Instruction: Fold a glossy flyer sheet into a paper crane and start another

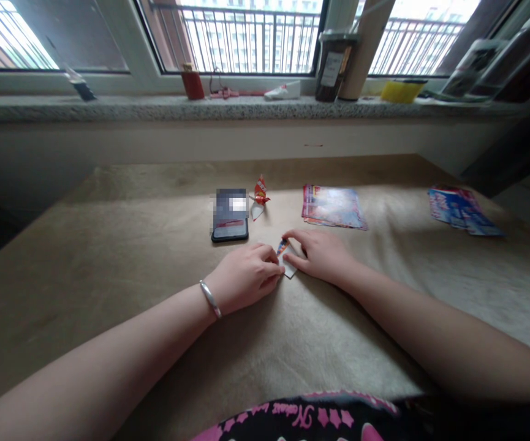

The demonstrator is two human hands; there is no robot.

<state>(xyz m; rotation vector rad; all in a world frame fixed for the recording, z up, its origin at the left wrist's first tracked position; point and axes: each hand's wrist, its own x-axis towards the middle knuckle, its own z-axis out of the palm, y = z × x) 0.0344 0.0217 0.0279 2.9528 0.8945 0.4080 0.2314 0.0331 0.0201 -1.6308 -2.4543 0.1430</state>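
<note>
A small piece of folded paper (pixel 288 267), white with a colourful printed part, lies on the table between my two hands. My left hand (pixel 252 274), with a silver bangle at the wrist, has its fingers closed on the paper's left edge. From the other side my right hand (pixel 320 252) grips the paper between thumb and forefinger, the thumb across the white face. Parts of the paper are hidden under my fingers. Just beyond stands a folded red and white paper figure (pixel 260 193), beside a dark phone (pixel 230 223) lying flat.
A stack of printed paper sheets (pixel 336 208) lies right of the figure, and fanned blue and red sheets (pixel 462 210) lie near the table's right edge. Along the granite windowsill (pixel 154 110) are a red container (pixel 193 84), a dark jar (pixel 333 67) and a yellow item (pixel 401 91).
</note>
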